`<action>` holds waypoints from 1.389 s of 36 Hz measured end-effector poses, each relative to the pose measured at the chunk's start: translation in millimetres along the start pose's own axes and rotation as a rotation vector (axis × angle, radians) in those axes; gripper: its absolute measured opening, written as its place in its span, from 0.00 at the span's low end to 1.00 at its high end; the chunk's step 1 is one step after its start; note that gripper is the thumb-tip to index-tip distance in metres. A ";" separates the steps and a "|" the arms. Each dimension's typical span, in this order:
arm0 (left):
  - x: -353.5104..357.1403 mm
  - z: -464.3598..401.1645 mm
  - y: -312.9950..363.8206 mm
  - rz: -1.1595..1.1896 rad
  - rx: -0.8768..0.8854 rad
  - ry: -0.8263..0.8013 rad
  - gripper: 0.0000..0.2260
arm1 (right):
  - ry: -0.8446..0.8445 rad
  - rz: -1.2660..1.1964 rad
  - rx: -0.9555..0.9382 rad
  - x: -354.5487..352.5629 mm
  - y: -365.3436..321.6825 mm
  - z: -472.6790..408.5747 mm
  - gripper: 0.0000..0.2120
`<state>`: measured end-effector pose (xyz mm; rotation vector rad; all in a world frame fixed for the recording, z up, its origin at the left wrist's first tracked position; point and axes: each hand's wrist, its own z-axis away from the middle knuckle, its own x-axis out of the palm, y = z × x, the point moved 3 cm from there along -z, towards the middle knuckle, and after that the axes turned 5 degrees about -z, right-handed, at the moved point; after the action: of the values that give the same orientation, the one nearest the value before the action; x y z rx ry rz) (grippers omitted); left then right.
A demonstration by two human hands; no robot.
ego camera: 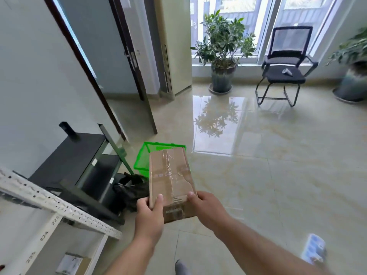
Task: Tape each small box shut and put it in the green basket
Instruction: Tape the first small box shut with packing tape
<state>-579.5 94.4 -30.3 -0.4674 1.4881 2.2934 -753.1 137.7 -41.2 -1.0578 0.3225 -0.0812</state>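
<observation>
Head cam, fwd-down, close over hands [178, 211]

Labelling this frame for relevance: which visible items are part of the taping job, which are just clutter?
Job:
- cardboard box, taped, held by left hand and right hand
- green basket on the floor beyond it

Clutter:
- black chair with a small object on its seat
- potted plant
- white shelf rack
- black bag
</observation>
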 end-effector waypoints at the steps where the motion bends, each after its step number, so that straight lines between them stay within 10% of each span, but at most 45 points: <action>1: 6.0 -8.0 4.9 0.001 0.009 0.000 0.14 | 0.008 0.001 0.008 -4.1 -0.8 -8.5 0.20; 23: 88.2 -153.8 107.3 0.093 0.070 -0.091 0.21 | 0.076 0.099 -0.008 -71.0 -74.1 -178.2 0.19; 50: 331.1 -259.4 286.2 0.200 -0.164 0.188 0.17 | -0.286 0.208 -0.055 -304.0 -139.7 -434.6 0.16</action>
<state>-985.6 -210.9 -56.1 -0.6209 1.4978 2.6043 -1159.6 -230.4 -47.8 -1.0683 0.1740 0.2645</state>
